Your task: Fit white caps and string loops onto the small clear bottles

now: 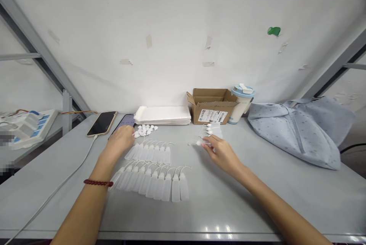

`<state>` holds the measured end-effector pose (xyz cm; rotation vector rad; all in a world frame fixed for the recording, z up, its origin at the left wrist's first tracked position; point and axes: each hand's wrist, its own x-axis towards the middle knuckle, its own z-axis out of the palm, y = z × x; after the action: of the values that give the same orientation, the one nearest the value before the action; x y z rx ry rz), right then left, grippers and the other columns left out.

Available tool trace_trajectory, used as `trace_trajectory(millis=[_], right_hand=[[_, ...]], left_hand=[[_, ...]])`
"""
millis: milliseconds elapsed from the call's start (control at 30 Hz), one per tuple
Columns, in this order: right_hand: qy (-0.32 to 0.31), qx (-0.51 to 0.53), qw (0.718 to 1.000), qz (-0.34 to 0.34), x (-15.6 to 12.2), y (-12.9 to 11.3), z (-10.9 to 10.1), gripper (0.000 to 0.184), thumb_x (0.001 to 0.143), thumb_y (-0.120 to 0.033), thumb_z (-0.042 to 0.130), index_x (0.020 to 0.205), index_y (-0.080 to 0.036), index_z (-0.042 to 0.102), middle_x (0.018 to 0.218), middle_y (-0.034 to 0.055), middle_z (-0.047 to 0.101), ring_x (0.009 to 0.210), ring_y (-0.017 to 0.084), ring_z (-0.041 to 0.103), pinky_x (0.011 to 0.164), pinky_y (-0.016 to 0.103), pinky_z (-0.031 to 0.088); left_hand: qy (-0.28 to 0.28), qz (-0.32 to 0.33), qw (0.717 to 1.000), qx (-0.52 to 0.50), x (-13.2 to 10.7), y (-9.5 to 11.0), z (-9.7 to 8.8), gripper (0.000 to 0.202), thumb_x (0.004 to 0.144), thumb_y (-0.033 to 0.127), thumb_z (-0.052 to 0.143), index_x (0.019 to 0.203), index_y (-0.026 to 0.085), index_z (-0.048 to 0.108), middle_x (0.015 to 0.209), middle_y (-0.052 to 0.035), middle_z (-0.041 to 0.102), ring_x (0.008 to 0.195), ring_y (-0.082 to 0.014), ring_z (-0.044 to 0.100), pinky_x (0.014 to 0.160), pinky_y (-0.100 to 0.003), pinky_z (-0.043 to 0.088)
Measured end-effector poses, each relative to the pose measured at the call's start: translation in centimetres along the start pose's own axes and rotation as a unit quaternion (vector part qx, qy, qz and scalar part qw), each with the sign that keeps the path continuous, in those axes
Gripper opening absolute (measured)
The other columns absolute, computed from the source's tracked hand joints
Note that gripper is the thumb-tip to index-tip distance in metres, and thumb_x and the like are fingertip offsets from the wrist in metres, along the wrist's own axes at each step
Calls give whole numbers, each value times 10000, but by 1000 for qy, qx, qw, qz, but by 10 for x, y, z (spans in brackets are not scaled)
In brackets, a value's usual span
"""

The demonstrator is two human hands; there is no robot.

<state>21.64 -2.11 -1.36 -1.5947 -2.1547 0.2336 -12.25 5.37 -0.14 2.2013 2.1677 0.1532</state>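
My left hand (121, 140) reaches forward, fingers curled, to a small heap of white caps (145, 130) and touches its near edge. My right hand (221, 152) pinches a small clear squeeze bottle (200, 143) lying on the grey table (228, 199), just in front of a few more loose bottles (211, 130). Between my forearms lie two neat rows of capped translucent bottles, a far row (150, 152) and a near row (156, 180). A red bead bracelet (98, 182) sits on my left wrist.
Along the wall stand a stack of white trays (162, 115), an open cardboard box (211, 105) and a lidded cup (241, 102). A blue cloth bag (297, 130) lies right. Two phones (102, 123), one on a charging cable, lie left, beside a power strip (31, 126).
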Motion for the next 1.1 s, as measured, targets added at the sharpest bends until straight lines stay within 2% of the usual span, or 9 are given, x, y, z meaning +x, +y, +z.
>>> trace_trajectory(millis=[167,367,533,833,967,1100], right_hand=[[-14,-12,999,27,2,3,-3,214,883,-223,437,1013,-157,593,1054,98,635,773,186,628,641,274,431],[-35,-28,997,55,4,6,-3,186,861,-191,463,1002,-162,581,1075,99,630,822,194,629,633,263,413],[-61,-58,994,69,6,10,-7,135,841,-187,493,938,-164,584,1036,99,637,887,221,612,644,267,402],[-87,-125,981,124,8,16,-23,149,769,-103,551,892,-155,615,951,120,646,867,248,587,604,281,387],[-78,-133,979,134,10,22,-23,196,756,-50,548,913,-144,614,956,129,642,949,276,562,636,295,396],[-64,-131,981,128,11,24,-21,194,762,-63,562,929,-152,610,976,120,633,977,278,545,654,305,410]], left_hand=[[-23,-2,999,46,6,-6,4,318,700,129,472,959,101,654,1033,-190,652,1008,-309,580,797,-331,418],[-40,4,998,54,5,-2,3,271,654,106,490,853,153,668,916,-115,693,941,-265,615,737,-279,429],[-41,-4,998,50,4,-2,4,294,649,95,492,889,136,657,937,-128,688,924,-259,622,728,-276,439],[-60,-10,997,45,-3,5,-1,217,644,145,497,807,145,640,887,-154,677,867,-306,629,659,-318,439],[-56,-27,997,47,-7,8,-7,204,644,176,484,788,154,626,898,-162,667,853,-335,625,615,-339,432],[-10,-6,1000,-10,-11,18,-15,198,671,230,482,810,162,605,873,-116,674,866,-289,620,668,-322,437]])
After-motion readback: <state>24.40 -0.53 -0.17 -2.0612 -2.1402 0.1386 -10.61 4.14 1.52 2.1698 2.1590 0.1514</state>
